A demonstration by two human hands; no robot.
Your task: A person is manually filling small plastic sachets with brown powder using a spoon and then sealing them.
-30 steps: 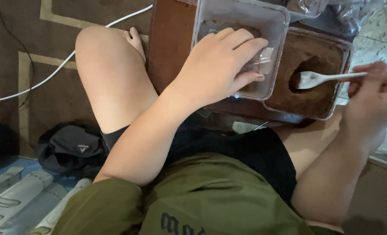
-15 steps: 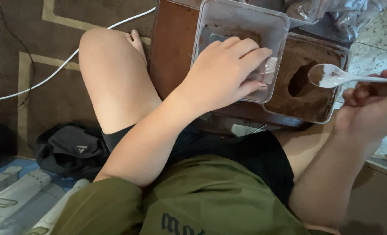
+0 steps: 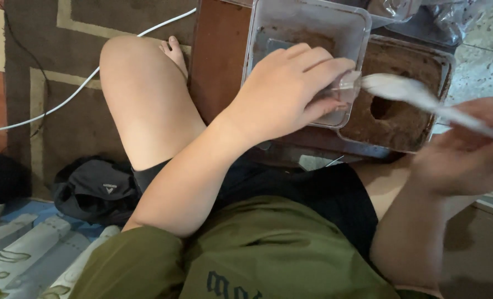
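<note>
head | left hand (image 3: 282, 91) fingers clamp clear tub (image 3: 307, 33) rim, steady | right hand (image 3: 468, 149) fingers pinch white spoon (image 3: 418, 94), bowl just right of left fingers, over brown-filled tray (image 3: 401, 119) | keep spoon level, tub still

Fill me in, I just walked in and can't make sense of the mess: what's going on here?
A person sits cross-legged on the floor. Their left hand grips the near edge of a clear plastic container with a little brown material inside. Their right hand holds a white plastic spoon, blurred, over a second container packed with brown soil-like material that has a scooped hole in it. Both containers rest on a brown wooden board.
</note>
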